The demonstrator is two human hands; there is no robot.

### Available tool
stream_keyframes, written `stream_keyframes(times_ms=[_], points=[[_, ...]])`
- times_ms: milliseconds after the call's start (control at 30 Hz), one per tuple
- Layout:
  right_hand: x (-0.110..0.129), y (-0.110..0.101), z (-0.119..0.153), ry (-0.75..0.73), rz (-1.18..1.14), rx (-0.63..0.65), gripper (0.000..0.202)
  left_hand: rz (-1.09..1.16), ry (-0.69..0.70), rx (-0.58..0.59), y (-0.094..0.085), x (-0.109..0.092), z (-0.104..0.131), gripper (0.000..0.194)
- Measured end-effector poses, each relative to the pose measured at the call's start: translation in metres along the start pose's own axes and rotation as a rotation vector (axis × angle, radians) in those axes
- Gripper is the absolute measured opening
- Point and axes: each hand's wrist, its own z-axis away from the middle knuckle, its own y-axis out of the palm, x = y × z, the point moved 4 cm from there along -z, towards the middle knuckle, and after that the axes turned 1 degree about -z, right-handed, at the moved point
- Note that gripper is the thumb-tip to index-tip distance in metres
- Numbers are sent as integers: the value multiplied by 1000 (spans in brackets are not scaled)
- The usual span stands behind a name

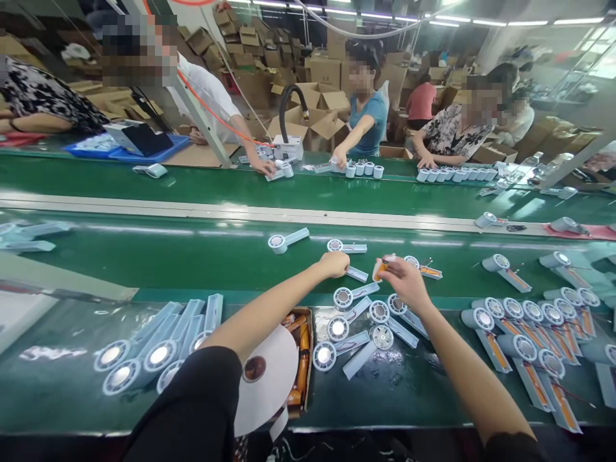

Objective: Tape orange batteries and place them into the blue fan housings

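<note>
- The green bench [62,414] is supporting a white roll [274,385].
- Beyond the roll, the left hand [333,264] is gripping a fan casing [357,274] (mostly hidden).
- Beyond-right of the roll, the right hand [405,279], apart, is pinching an orange piece [380,269].
- Farthest beyond it, a co-worker [369,125] is reaching.

The conveyor belt [216,256] looks smooth and glossy, the fan casings [324,356] smooth plastic, the roll [274,378] matt paper, and the sleeve [192,404] matt cloth.

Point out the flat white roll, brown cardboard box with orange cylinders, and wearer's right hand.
Flat white roll [275,380], head view: upper face.
Brown cardboard box [310,350], head view: right rim.
Right hand [407,280], head view: its back.
</note>
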Motion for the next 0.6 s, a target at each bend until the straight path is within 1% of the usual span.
stream_keyframes(times_ms=[67, 100, 167, 300, 400, 533, 600], points=[[-13, 15, -29, -4, 139, 117, 25, 32, 11, 22, -1, 1, 0, 30], [-19, 20, -38, -6, 174, 156, 23, 45, 14, 29, -1, 0, -1, 30], [-28, 29, -47, -8, 192, 194, 23, 67, 15, 41, -1, -2, -3, 30], [-40, 34, -42, -10, 256, 227, 30, 97, 17, 43, -2, -6, -10, 33], [-45, 35, -38, -12, 354, 261, 30, 106, 21, 33, -3, -9, -12, 34], [-45, 34, -35, -11, 556, 322, 27, 128, 32, 15, -3, -13, -14, 34], [-42, 33, -33, -10, 685, 351, 22, 155, 57, 6, -5, -14, -15, 33]])
